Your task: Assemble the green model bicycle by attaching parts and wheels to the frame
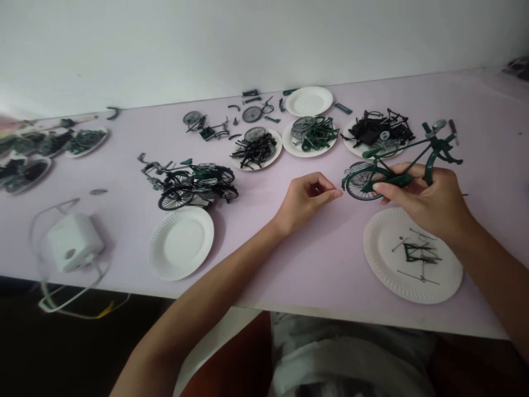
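My right hand (430,201) grips a green model bicycle (397,172) by its lower frame, above the table. The bicycle has a rear wheel and handlebars, and its front fork is bare. Just left of the rear wheel, my left hand (308,201) is closed, with thumb and fingertip pressed together. Whatever it may pinch is too small to make out. Below my right hand lies a white paper plate (382,270) with thin dark rods and a small green rack (419,252) on it.
Assembled model bicycles (194,182) stand left of centre, behind a bare paper plate (182,242). Plates of black parts (256,150), green parts (318,134) and more black parts (378,129) line the back. At left are a white box with a cable (76,242) and further part plates (86,140).
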Demonstrator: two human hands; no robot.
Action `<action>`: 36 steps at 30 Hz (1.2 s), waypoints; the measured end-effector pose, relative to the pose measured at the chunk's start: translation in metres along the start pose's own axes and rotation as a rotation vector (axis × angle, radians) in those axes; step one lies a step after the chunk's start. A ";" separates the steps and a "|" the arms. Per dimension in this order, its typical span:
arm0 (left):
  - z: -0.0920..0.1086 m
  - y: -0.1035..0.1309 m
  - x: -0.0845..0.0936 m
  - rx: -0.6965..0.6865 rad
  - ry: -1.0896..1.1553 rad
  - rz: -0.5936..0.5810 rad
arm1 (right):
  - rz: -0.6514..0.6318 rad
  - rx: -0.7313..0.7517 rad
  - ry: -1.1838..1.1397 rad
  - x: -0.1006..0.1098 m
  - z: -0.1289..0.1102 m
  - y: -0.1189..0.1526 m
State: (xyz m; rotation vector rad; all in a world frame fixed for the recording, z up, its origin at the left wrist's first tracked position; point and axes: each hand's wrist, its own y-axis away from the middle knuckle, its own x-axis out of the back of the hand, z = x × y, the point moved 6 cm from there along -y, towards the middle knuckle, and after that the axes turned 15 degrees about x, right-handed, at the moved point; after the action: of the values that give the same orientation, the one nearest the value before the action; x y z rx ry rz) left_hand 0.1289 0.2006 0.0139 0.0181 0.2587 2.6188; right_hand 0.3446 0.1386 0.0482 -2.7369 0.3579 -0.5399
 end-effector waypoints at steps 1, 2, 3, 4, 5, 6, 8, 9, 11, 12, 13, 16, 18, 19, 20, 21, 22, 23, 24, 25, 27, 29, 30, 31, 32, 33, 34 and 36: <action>0.000 0.000 0.001 -0.011 -0.010 0.009 | -0.001 0.000 0.003 0.000 -0.001 0.000; 0.000 -0.001 0.001 -0.029 -0.016 0.017 | -0.003 -0.001 0.003 0.000 -0.002 0.000; 0.001 -0.001 0.002 -0.050 -0.020 0.024 | -0.008 -0.005 -0.002 0.000 -0.003 0.000; 0.002 -0.001 0.003 -0.075 -0.023 0.027 | -0.015 -0.011 -0.007 -0.001 -0.003 0.000; 0.003 -0.001 0.003 -0.097 -0.027 0.026 | -0.018 -0.016 -0.011 -0.001 -0.004 0.000; 0.004 -0.001 0.003 -0.116 -0.032 0.022 | -0.017 -0.022 -0.013 0.000 -0.004 0.001; 0.006 -0.001 0.003 -0.140 -0.039 0.014 | -0.009 -0.030 -0.007 0.000 -0.003 0.001; 0.007 0.000 0.003 -0.151 -0.040 0.010 | -0.002 -0.034 -0.001 0.001 -0.002 0.001; 0.009 0.000 0.003 -0.173 -0.036 0.009 | 0.006 -0.034 0.006 0.000 -0.002 0.002; 0.010 0.001 0.003 -0.177 -0.033 0.009 | 0.004 -0.032 0.007 0.000 -0.002 0.002; 0.009 0.001 0.003 -0.174 -0.028 0.008 | 0.001 -0.027 0.007 -0.001 -0.002 0.002; 0.006 0.000 0.001 -0.137 0.005 -0.009 | -0.013 -0.014 0.001 -0.002 -0.005 0.002; 0.004 0.000 0.000 -0.117 0.034 -0.023 | -0.016 -0.011 -0.004 -0.002 -0.006 0.002; 0.004 0.000 -0.001 -0.111 0.050 -0.029 | -0.014 -0.013 -0.006 -0.001 -0.007 0.002; 0.004 0.000 -0.001 -0.107 0.066 -0.033 | -0.015 -0.017 -0.006 -0.001 -0.008 0.002; 0.004 0.000 -0.001 -0.105 0.080 -0.037 | -0.016 -0.020 -0.005 -0.001 -0.008 0.002; 0.004 0.000 -0.002 -0.104 0.092 -0.039 | -0.017 -0.023 -0.001 -0.001 -0.008 0.002; 0.005 0.001 -0.002 -0.106 0.101 -0.040 | -0.020 -0.022 0.005 -0.002 -0.009 0.002; 0.005 0.001 -0.002 -0.108 0.105 -0.040 | -0.022 -0.016 0.012 -0.002 -0.009 0.002; 0.006 0.001 -0.002 -0.111 0.107 -0.038 | -0.026 -0.009 0.017 -0.002 -0.010 0.001; 0.006 0.000 -0.002 -0.113 0.107 -0.034 | -0.032 0.001 0.017 -0.003 -0.011 0.001; 0.006 0.000 -0.002 -0.114 0.104 -0.032 | -0.042 -0.004 0.005 -0.004 -0.011 0.001; 0.005 0.000 -0.003 -0.114 0.102 -0.031 | -0.043 -0.009 0.001 -0.004 -0.011 0.001; 0.005 0.000 -0.003 -0.111 0.099 -0.031 | -0.044 -0.013 -0.001 -0.004 -0.011 0.001; 0.005 0.000 -0.003 -0.107 0.097 -0.032 | -0.043 -0.014 -0.001 -0.004 -0.011 0.001; 0.005 0.000 -0.004 -0.102 0.097 -0.034 | -0.041 -0.014 0.001 -0.004 -0.011 0.001; 0.005 0.000 -0.004 -0.097 0.099 -0.037 | -0.037 -0.012 0.003 -0.004 -0.012 0.001; 0.005 0.001 -0.004 -0.089 0.106 -0.044 | -0.030 -0.007 0.005 -0.004 -0.012 0.002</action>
State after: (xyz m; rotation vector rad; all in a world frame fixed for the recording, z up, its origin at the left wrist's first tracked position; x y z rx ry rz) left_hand 0.1322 0.1988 0.0186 -0.1555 0.1763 2.5884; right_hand 0.3361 0.1352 0.0569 -2.7524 0.3212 -0.5544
